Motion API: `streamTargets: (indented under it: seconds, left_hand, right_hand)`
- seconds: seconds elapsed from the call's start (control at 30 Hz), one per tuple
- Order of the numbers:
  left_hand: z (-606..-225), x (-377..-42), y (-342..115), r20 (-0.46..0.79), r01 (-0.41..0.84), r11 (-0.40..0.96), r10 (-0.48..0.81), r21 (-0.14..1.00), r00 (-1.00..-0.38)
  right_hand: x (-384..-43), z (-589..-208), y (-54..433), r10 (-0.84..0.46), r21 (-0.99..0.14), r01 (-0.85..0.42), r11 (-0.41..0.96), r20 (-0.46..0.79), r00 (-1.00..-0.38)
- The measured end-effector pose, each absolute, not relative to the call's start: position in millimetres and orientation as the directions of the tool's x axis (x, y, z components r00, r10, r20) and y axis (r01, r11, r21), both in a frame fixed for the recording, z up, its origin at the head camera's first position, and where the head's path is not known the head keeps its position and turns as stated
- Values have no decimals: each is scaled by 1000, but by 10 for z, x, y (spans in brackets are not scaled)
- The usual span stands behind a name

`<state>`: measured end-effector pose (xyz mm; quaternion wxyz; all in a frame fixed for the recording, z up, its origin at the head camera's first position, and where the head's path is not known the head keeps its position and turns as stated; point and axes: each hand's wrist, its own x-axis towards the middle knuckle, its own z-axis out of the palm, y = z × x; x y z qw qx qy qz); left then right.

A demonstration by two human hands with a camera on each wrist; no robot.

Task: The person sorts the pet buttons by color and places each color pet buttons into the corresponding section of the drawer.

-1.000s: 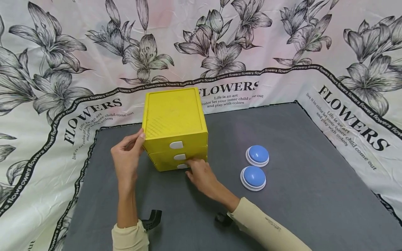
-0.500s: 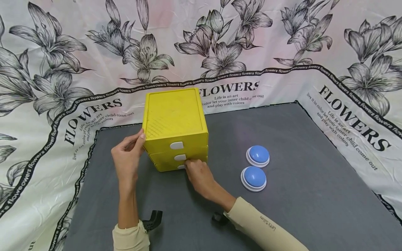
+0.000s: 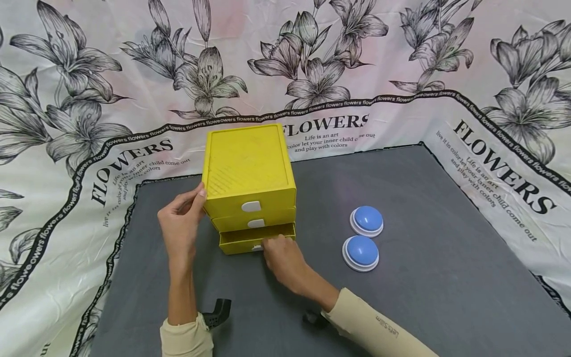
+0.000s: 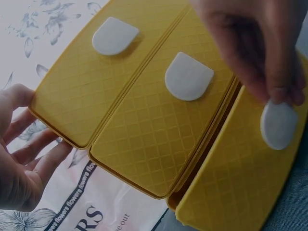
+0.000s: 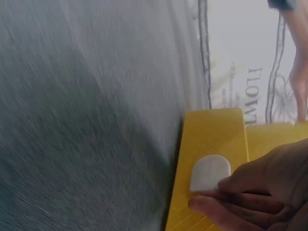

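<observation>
A yellow drawer box (image 3: 247, 163) with three drawers and white handles stands on the grey table. Its bottom drawer (image 3: 241, 246) is pulled partway out, and the strip of its inside that shows is yellow. My right hand (image 3: 285, 260) pinches the white handle (image 4: 279, 126) of that drawer between thumb and fingers. My left hand (image 3: 183, 218) touches the upper left front edge of the box; in the left wrist view its fingertips (image 4: 60, 149) lie against the side. The top drawer (image 4: 96, 82) and the middle drawer (image 4: 159, 125) are closed.
Two blue dome buttons (image 3: 368, 219) on white bases sit to the right of the box, one in front of the other. A white cloth with printed flowers (image 3: 316, 84) rises behind and beside the grey table (image 3: 424, 277). Black wrist mounts show by both sleeves.
The bottom drawer has slid out toward me, with my right hand on its handle moving the same way. My left hand and the box's body have stayed in place.
</observation>
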<state>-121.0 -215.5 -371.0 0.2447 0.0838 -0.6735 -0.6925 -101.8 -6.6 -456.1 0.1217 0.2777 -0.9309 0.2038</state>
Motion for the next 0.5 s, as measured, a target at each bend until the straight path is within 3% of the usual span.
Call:
streamTargets:
  seconds: [0.5]
  left_hand:
    - [-3711,-1207,-2132,215,218,46,-458,975,-863]
  right_hand:
    - [-546,-4453,10,-509,-236,-566,790,262,-820]
